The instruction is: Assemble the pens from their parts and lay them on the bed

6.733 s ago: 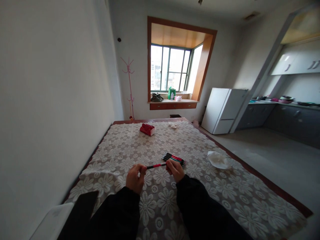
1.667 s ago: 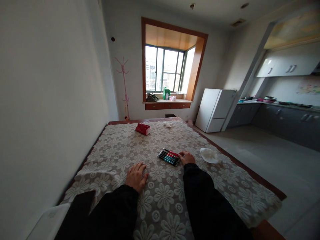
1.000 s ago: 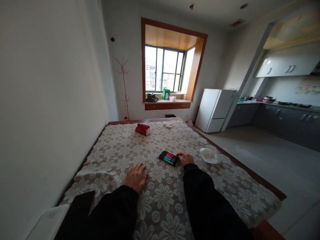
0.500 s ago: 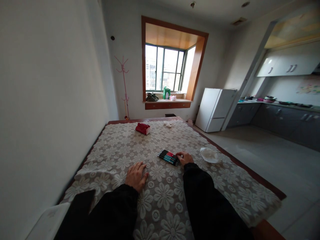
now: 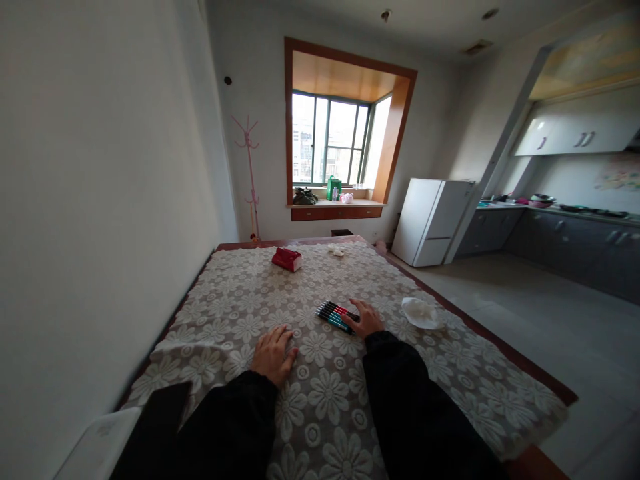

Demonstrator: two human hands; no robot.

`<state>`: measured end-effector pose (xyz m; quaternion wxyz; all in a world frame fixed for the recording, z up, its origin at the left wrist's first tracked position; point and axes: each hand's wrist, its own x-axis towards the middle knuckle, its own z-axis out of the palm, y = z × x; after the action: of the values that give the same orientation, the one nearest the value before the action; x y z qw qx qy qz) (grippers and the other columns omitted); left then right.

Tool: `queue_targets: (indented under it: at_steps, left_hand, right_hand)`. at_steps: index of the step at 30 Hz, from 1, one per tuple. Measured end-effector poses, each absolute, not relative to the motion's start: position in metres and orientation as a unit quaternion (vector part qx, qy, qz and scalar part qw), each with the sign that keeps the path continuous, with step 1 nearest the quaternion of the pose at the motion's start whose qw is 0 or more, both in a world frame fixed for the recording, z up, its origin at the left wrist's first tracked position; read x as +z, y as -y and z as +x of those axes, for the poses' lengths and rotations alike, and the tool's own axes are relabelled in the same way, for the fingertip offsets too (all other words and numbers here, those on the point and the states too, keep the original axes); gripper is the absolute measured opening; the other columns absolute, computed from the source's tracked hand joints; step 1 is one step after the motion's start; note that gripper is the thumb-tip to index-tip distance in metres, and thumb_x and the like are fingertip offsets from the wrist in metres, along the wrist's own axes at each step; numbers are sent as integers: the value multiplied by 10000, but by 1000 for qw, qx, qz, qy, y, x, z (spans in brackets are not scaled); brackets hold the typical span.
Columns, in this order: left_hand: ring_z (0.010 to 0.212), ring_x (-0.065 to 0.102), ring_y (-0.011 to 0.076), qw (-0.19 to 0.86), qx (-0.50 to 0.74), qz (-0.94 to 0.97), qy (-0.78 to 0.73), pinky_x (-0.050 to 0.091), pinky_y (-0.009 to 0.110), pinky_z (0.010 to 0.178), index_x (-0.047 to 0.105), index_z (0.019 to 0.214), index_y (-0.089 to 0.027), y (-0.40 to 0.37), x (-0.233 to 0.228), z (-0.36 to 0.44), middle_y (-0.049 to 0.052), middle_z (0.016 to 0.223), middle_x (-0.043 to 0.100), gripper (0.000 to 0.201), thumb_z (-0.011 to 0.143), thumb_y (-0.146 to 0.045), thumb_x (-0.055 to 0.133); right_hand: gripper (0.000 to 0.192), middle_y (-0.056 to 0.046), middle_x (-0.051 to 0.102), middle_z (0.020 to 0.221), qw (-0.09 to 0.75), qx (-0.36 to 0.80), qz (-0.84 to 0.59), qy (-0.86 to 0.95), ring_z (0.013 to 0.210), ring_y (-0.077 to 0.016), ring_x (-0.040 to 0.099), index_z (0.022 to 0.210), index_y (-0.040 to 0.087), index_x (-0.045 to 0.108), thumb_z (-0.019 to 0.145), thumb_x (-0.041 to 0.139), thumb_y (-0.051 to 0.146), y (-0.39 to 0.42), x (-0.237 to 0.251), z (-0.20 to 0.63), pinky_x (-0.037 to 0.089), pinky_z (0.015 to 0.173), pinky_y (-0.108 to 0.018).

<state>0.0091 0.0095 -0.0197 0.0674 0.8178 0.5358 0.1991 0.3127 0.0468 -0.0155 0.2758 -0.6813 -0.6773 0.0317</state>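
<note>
Lace cloth (image 5: 320,400) with a flower pattern covers our table (image 5: 530,383), which runs along the wall toward the window (image 5: 334,139). We take the pens (image 5: 334,314) as landmark: a tight row of red, teal and black barrels lying flat near mid-table.

Right hand (image 5: 367,319): fingers spread and flat, tips touching the pens' right end, gripping nothing. Left hand (image 5: 273,352): open, palm down on the cloth, left of the pens and nearer us, apart from them.

Tissue (image 5: 421,313) lies right of the pens, near the table edge. Red pack (image 5: 287,259) sits beyond the pens, toward the window.

Risks, as we judge them:
- Round barrels: a sideways nudge from our right fingers could break the row and set pens rolling toward the edge past the tissue.
- Openwork lace: a tip or clip may snag in a hole if we slide the row instead of lifting it.
- Loose cloth: dragging either palm could bunch it and shift the pens.
</note>
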Motion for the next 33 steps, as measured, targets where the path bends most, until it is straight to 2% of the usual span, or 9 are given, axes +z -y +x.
queue_targets:
  at_steps: [4, 9, 14, 18, 22, 26, 28, 31, 33]
  left_hand:
    - [1306, 379, 253, 72, 206, 817, -534, 276, 442, 1082, 552, 1229, -239, -9, -19, 9, 57, 1388, 482, 406, 857, -384, 480]
    - [1301, 385, 257, 76, 205, 814, -538, 273, 449, 1083, 551, 1233, -238, -9, -18, 10, 59, 1389, 482, 412, 856, -387, 478]
    - [1303, 382, 262, 81, 211, 814, -535, 270, 455, 1083, 556, 1228, -242, -9, -18, 10, 63, 1387, 482, 408, 854, -387, 481]
    - [1308, 377, 265, 81, 210, 813, -537, 264, 464, 1086, 555, 1226, -236, -8, -18, 10, 63, 1388, 481, 409, 850, -382, 488]
    - [1303, 386, 268, 92, 219, 809, -537, 273, 463, 1081, 541, 1240, -234, -7, -15, 12, 67, 1376, 495, 421, 843, -368, 503]
    - [1254, 448, 247, 130, 286, 791, -525, 321, 428, 1062, 494, 1280, -186, -8, -12, 14, 101, 1334, 528, 458, 879, -405, 454]
    - [1238, 466, 245, 155, 330, 775, -516, 343, 424, 1052, 469, 1297, -174, -9, -10, 14, 112, 1319, 533, 495, 889, -451, 430]
    - [1244, 463, 259, 198, 366, 762, -496, 353, 435, 1058, 439, 1318, -181, -8, -5, 14, 117, 1325, 520, 581, 839, -502, 508]
    - [1232, 475, 272, 230, 368, 763, -478, 368, 441, 1048, 427, 1321, -195, -6, -2, 16, 115, 1304, 535, 667, 763, -509, 613]
  right_hand:
    - [811, -136, 519, 1289, 204, 29, -684, 700, 1178, -313, 440, 1365, 192, 411, 681, 690, 527, -40, -11, 296, 309, 970, -399]
    - [584, -141, 556, 1218, 158, 34, -672, 723, 1131, -299, 475, 1252, 163, 516, 730, 644, 390, -50, -4, 285, 347, 937, -378]
    - [373, -151, 629, 1040, 130, 83, -678, 718, 962, -317, 584, 933, 136, 641, 565, 704, 145, -80, 1, 269, 430, 810, -376]
    - [255, -88, 667, 794, 172, 113, -673, 710, 829, -286, 631, 776, 166, 633, 538, 701, 105, -94, 4, 261, 458, 742, -361]
    - [92, -52, 659, 756, 274, 137, -636, 708, 793, -236, 635, 789, 178, 606, 697, 609, 171, -89, 8, 250, 483, 712, -324]
    - [224, -43, 651, 808, 382, 186, -572, 702, 707, -177, 635, 954, 171, 563, 883, 422, 329, -76, 0, 222, 517, 620, -282]
    - [257, -39, 642, 771, 463, 293, -467, 694, 662, -179, 624, 938, 175, 570, 871, 465, 399, -68, -8, 209, 524, 601, -300]
    - [206, -12, 636, 718, 451, 356, -400, 714, 657, -187, 613, 850, 202, 605, 767, 621, 390, -58, -18, 194, 520, 616, -310]
    - [211, -14, 655, 786, 417, 333, -386, 752, 733, -202, 624, 934, 217, 625, 743, 641, 304, -52, -22, 187, 515, 684, -327]
